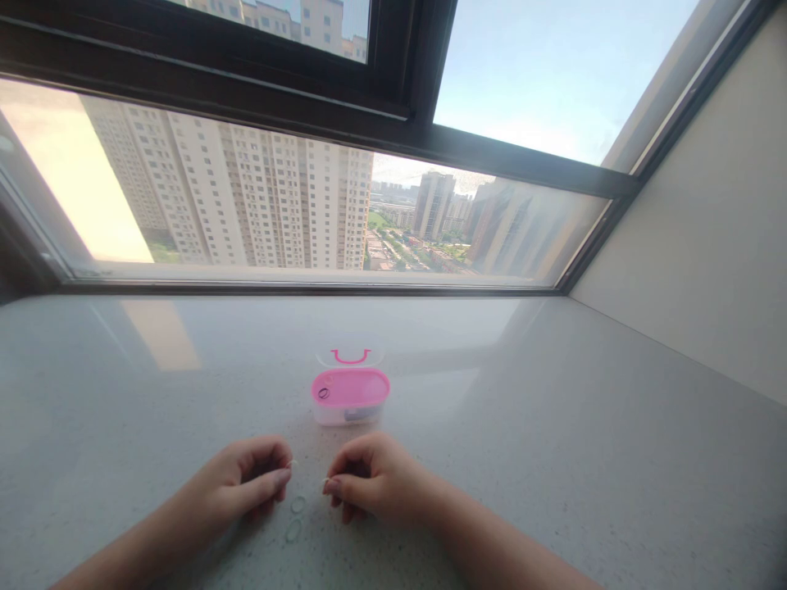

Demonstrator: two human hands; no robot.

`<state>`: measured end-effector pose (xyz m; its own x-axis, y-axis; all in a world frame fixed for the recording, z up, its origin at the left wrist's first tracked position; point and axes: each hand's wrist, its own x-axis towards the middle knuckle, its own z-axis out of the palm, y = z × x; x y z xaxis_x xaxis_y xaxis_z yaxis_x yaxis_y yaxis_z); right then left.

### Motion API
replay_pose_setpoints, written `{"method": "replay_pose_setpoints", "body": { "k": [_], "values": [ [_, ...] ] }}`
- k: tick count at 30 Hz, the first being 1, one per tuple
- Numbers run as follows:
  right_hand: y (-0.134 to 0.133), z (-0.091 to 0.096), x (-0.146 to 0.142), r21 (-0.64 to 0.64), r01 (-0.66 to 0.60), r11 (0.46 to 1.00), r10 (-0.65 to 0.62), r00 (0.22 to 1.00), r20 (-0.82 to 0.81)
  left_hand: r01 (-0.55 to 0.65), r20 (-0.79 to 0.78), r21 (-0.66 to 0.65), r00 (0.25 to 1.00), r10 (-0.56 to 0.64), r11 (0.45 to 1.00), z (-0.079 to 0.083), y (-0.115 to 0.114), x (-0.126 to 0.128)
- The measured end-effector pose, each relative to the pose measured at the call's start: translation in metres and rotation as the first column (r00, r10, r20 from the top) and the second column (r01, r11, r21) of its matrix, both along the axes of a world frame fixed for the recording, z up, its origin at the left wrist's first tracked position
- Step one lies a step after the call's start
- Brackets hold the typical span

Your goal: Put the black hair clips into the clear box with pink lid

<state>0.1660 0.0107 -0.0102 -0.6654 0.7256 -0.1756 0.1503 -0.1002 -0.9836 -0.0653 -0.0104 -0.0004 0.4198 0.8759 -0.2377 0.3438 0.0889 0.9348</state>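
Observation:
My left hand (249, 483) and my right hand (372, 485) rest on the pale stone sill (553, 459), fingertips pinched and facing each other a few centimetres apart. Whether anything thin is pinched between the fingers is too small to tell. Two small clear rings (296, 516) lie on the sill between and just below the fingertips. Just beyond the hands stands a small clear box with a pink rim (350, 397), open. Its clear lid with a pink U-shaped mark (350, 356) lies behind it. A small dark ring (323, 392) sits inside the box at its left end.
A large window with a dark frame (320, 288) runs along the far edge of the sill, with tall buildings outside. A plain wall (707, 246) closes the right side.

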Motion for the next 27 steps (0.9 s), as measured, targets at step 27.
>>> {"method": "replay_pose_setpoints", "body": {
  "k": [27],
  "values": [
    [0.0006,-0.0018,0.0001,-0.003,-0.001,1.000,0.001,1.000,-0.002,0.004,-0.011,0.002,1.000,-0.004,1.000,-0.0003,-0.0002,-0.0005]
  ]
}}
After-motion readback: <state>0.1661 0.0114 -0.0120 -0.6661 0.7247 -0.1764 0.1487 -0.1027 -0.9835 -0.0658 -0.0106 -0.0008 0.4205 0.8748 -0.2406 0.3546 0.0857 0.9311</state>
